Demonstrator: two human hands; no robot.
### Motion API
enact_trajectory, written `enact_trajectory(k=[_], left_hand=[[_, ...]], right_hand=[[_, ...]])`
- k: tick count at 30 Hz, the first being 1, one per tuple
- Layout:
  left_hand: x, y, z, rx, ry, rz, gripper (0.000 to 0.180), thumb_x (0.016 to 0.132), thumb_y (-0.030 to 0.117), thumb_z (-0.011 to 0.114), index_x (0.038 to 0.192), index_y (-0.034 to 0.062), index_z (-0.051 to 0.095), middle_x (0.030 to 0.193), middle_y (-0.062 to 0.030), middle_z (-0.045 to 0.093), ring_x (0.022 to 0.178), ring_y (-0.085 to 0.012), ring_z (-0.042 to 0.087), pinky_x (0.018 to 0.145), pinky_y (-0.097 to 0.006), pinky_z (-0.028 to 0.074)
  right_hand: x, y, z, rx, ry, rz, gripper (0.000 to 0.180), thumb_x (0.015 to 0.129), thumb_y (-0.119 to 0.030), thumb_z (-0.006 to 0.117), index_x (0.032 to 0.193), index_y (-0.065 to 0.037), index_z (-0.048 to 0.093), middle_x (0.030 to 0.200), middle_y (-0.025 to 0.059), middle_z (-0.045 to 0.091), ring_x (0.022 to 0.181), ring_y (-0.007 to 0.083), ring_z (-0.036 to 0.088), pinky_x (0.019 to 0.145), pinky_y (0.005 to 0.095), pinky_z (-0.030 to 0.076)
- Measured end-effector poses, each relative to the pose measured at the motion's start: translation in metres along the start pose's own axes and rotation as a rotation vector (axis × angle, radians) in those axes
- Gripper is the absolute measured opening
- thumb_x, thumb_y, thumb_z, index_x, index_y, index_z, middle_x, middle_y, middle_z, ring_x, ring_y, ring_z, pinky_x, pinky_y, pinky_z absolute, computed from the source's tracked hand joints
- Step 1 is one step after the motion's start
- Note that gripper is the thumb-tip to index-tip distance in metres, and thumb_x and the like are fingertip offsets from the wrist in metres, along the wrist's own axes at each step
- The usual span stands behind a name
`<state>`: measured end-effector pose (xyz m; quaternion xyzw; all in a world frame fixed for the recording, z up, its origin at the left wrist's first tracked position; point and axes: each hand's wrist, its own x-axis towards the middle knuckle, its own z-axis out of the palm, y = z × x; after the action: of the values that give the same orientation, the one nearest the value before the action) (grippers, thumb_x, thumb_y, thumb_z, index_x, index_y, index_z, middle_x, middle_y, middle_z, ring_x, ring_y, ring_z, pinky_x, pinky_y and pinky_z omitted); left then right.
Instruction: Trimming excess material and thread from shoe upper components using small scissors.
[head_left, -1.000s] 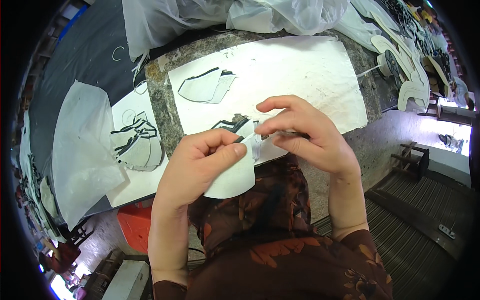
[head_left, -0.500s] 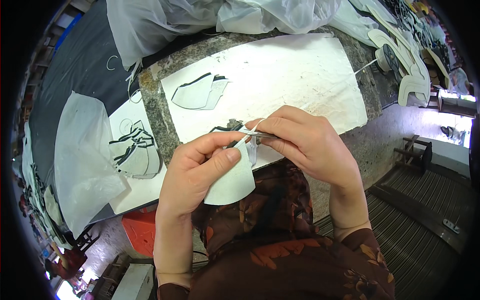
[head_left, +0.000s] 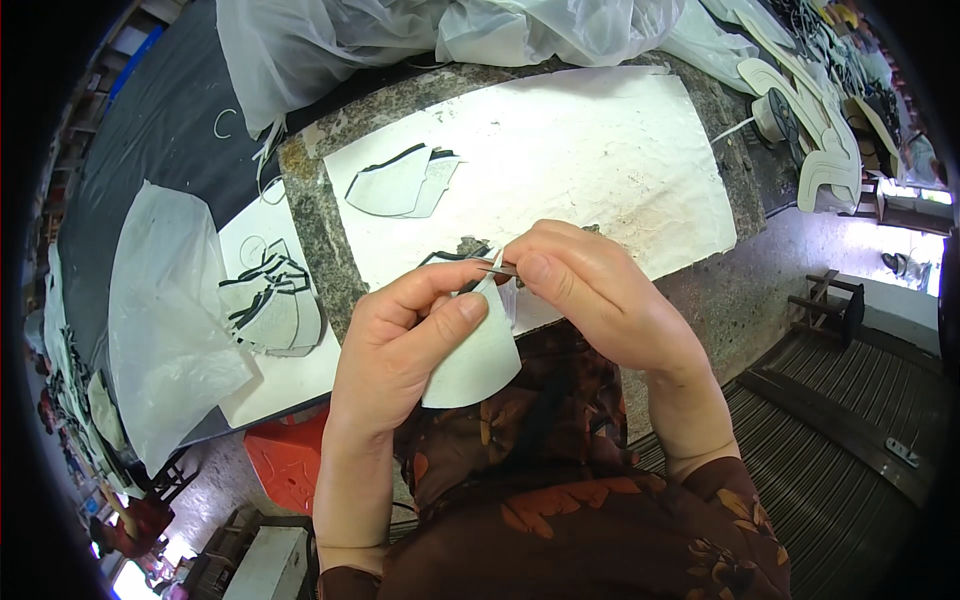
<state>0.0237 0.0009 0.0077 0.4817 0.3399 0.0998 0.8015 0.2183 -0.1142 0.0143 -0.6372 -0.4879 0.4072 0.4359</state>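
My left hand (head_left: 392, 330) pinches a pale, fan-shaped fabric-like piece (head_left: 474, 358) between thumb and forefinger. The piece hangs over my lap, its wide rounded edge downward. A narrow white strip (head_left: 497, 262) stands up along its upper edge. My right hand (head_left: 590, 290) is closed round a thin, pointed metal tool (head_left: 505, 270), its tip against the strip beside my left fingertips. Most of the tool is hidden in my fingers, so its exact kind cannot be made out. Just beyond my left fingers lies a dark-edged piece (head_left: 440, 257), partly covered.
Two similar pale pieces (head_left: 390, 188) overlap on the white board (head_left: 580, 130). Several more (head_left: 275, 318) are stacked at left by a translucent plastic sheet (head_left: 165, 320). A roll of white tape (head_left: 772, 118) stands at the right edge. Plastic bags (head_left: 550, 30) fill the far side.
My right hand has turned and shifted slightly down, its thumb now on top of the tool. My left hand and the pale piece have moved slightly right. The strip looks shorter above my fingers.
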Motion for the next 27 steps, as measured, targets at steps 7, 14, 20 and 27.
enact_trajectory(k=[7, 14, 20, 27], left_hand=[[-0.001, -0.002, 0.002, -0.06, 0.029, -0.004, 0.028, 0.102, 0.008, 0.07, 0.127, -0.0039, 0.07, 0.099, -0.0009, 0.072, 0.089, -0.0052, 0.063, 0.081, -0.021, 0.051], [-0.002, 0.001, 0.004, -0.146, -0.037, 0.038, 0.027, 0.103, 0.006, 0.067, 0.127, -0.0066, 0.069, 0.114, -0.0111, 0.076, 0.1, -0.012, 0.07, 0.094, -0.026, 0.055], [-0.003, 0.002, 0.001, -0.039, 0.009, 0.011, 0.026, 0.103, 0.007, 0.068, 0.127, -0.0035, 0.071, 0.101, -0.0046, 0.075, 0.09, -0.0075, 0.066, 0.084, -0.021, 0.052], [-0.002, 0.002, -0.003, 0.02, -0.058, 0.074, 0.042, 0.102, 0.007, 0.07, 0.142, 0.0021, 0.061, 0.078, 0.0073, 0.055, 0.071, -0.0015, 0.046, 0.067, -0.017, 0.037]], right_hand=[[0.001, -0.004, 0.009, 0.233, -0.04, 0.106, 0.042, 0.115, -0.034, 0.046, 0.106, 0.003, 0.065, 0.094, 0.0048, 0.06, 0.086, 0.0147, 0.051, 0.081, 0.029, 0.044], [0.001, 0.002, 0.012, 0.388, -0.075, 0.137, 0.044, 0.115, -0.038, 0.045, 0.1, -0.002, 0.065, 0.095, 0.0003, 0.059, 0.085, 0.0102, 0.047, 0.079, 0.0259, 0.041], [0.001, 0.003, 0.012, 0.488, -0.046, 0.27, 0.042, 0.113, -0.04, 0.047, 0.1, -0.006, 0.066, 0.088, -0.004, 0.055, 0.077, 0.0053, 0.043, 0.07, 0.0219, 0.037], [0.005, -0.003, 0.014, 0.604, -0.03, 0.309, 0.027, 0.104, -0.031, 0.066, 0.098, -0.005, 0.067, 0.079, -0.0065, 0.055, 0.07, 0.0031, 0.044, 0.064, 0.0201, 0.035]])
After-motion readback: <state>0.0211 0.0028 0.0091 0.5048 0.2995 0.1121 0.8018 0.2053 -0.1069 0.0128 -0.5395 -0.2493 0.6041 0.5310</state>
